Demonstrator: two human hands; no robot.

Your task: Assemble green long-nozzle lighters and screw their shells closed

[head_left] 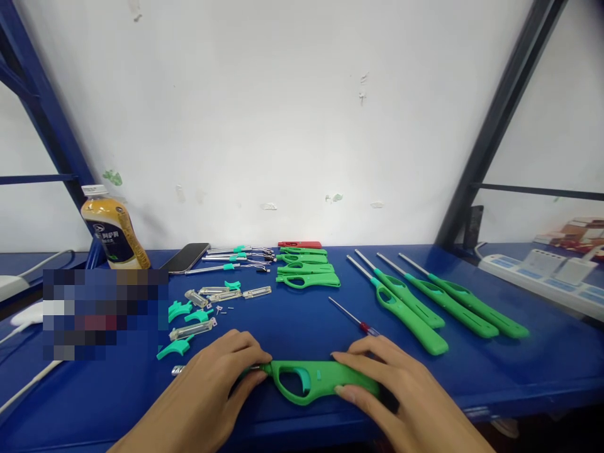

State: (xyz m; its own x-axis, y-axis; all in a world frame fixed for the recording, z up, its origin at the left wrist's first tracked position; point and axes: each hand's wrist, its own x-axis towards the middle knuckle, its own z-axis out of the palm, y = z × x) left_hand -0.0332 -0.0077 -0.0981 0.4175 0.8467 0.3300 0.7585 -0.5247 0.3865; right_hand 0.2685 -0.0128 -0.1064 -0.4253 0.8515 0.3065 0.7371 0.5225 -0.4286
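Observation:
A green long-nosed gas lighter [325,375] with a teal trigger lies across the front of the table between my hands. My left hand [229,371] pinches it where the metal rod meets the green body; most of the rod is hidden behind that hand. At the handle end, my right hand [391,377] grips the body with thumb and fingers. Just beyond my right hand lies a screwdriver [352,318] with a red and clear handle. Teal triggers [177,348] and clear fuel tanks [192,329] are scattered beyond my left hand.
Several lighters with rods [413,318] lie at the right. Green shells [309,279], a red shell [299,244] and metal rods with wires [226,268] lie at the back. A phone [189,258] and a bottle [116,229] stand left; a power strip [542,283] sits right. A blurred patch covers part of the left.

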